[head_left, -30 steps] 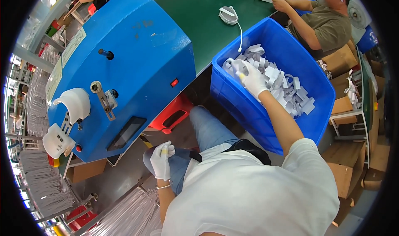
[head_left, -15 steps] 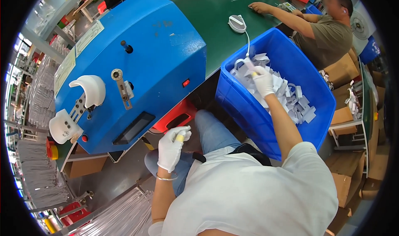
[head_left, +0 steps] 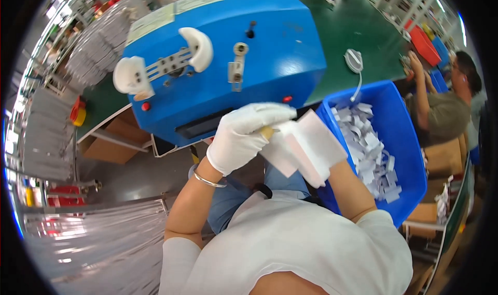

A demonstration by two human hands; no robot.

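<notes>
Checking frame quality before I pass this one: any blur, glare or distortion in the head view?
Head view: strong fisheye bend, black rim all round; the gloved left hand and white packet are slightly motion-blurred; soft sheen on the blue machine; bright glare on the clear plastic at lower left; the blue bin reads sharp.

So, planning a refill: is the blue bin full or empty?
Partly full: the blue bin holds a loose layer of white pieces, with bare walls above them.

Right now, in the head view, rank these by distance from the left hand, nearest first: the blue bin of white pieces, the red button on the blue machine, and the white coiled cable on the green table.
1. Red button, just above the left hand.
2. Blue bin, to the right.
3. White coiled cable, up right on the green table.
</notes>
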